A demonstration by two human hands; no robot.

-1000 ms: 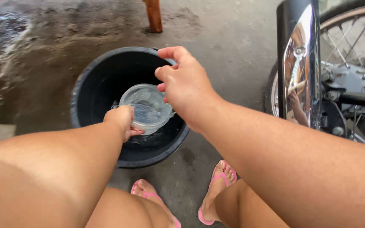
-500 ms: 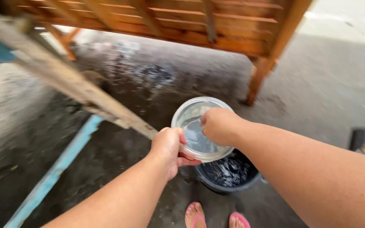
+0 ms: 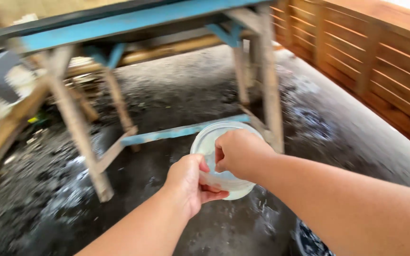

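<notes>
While both hands lift clear plastic tub point(image 3: 205, 142) away from black bucket point(image 3: 312, 244), left hand point(image 3: 188, 182) clasps its underside, right hand point(image 3: 240, 151) pinches rim; tub now over wet concrete floor point(image 3: 167, 99).

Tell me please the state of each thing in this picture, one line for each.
Clear bowl: held up in both hands, tilted.
Left hand: gripping the bowl's near side.
Right hand: closed over the bowl's rim.
Floor: wet in patches.
Wooden table: standing, blue-painted top rail.
Black bucket: only its edge shows.
</notes>
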